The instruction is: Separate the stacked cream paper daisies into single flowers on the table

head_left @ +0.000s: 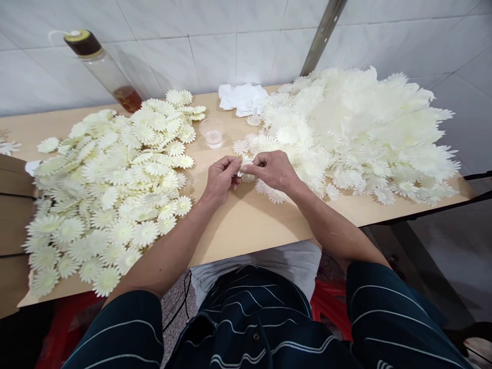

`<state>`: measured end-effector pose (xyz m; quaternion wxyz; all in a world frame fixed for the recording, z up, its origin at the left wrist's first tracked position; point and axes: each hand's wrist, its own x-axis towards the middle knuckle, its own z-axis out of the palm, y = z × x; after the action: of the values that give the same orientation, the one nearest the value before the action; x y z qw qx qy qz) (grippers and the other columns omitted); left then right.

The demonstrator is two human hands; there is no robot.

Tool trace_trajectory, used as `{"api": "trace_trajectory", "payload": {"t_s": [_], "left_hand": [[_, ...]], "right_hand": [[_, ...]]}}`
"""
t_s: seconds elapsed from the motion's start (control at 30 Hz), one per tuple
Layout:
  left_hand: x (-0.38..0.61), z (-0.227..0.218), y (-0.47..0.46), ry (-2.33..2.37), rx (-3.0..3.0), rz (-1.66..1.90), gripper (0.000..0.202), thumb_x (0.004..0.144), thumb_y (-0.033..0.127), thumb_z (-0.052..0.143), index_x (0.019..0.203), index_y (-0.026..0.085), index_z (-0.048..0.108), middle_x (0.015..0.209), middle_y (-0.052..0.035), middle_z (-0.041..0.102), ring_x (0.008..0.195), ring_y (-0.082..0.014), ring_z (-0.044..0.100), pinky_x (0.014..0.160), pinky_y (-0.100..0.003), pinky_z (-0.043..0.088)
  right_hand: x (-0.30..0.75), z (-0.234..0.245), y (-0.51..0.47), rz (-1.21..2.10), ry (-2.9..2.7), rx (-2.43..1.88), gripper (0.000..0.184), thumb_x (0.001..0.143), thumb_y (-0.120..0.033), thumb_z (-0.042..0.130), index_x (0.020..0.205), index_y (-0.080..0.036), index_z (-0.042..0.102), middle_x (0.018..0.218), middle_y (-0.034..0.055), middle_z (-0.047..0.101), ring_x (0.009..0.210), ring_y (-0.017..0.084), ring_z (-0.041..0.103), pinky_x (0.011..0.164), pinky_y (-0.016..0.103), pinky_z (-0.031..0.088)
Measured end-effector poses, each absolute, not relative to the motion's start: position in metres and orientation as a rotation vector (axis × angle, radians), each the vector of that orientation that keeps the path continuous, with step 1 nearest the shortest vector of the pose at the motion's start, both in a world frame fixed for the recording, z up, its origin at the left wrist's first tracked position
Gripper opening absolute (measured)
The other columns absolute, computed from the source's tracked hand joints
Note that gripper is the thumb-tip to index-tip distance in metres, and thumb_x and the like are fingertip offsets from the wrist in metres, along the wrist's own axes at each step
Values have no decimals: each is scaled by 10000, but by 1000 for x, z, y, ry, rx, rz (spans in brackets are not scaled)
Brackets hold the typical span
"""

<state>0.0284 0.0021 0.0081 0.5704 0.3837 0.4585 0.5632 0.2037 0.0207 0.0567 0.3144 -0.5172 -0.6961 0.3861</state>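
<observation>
Between my two hands, over the middle of the table, is a small white artificial flower piece (246, 163). My left hand (221, 179) pinches it from the left with thumb and fingers. From the right, my right hand (274, 170) pinches the same piece, its thumb pointing left across the petals. The fingers hide part of the piece. A wide heap of white petal layers (346, 128) lies just beyond and right of my right hand. To the left of my left hand spreads a pile of cream flowers with yellowish centres (123, 189).
A small clear plastic cup (212, 133) stands behind my hands, with crumpled white tissue (244, 98) farther back. A bottle of brown liquid (109, 74) leans by the tiled wall (215, 51). A cardboard box (15, 225) is at the left edge.
</observation>
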Motion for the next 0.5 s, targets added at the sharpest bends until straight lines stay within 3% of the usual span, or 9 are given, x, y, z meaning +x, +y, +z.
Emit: {"api": "trace_trajectory", "payload": {"t_s": [0.27, 0.5], "left_hand": [[23, 8, 8, 1098, 815, 1330, 543, 638, 601, 1007, 776, 225, 641, 623, 61, 550, 420, -70, 467, 317, -200, 297], [19, 5, 15, 1163, 819, 1479, 506, 786, 614, 972, 790, 227, 646, 589, 58, 565, 426, -77, 460, 330, -204, 321]], "right_hand": [[208, 56, 23, 1070, -1873, -1303, 768, 702, -898, 866, 580, -220, 526, 562, -41, 429, 616, 116, 383, 574, 305, 272], [218, 63, 22, 1203, -1839, -1278, 675, 772, -833, 873, 683, -212, 625, 541, -56, 461, 519, 99, 391, 532, 303, 274]]}}
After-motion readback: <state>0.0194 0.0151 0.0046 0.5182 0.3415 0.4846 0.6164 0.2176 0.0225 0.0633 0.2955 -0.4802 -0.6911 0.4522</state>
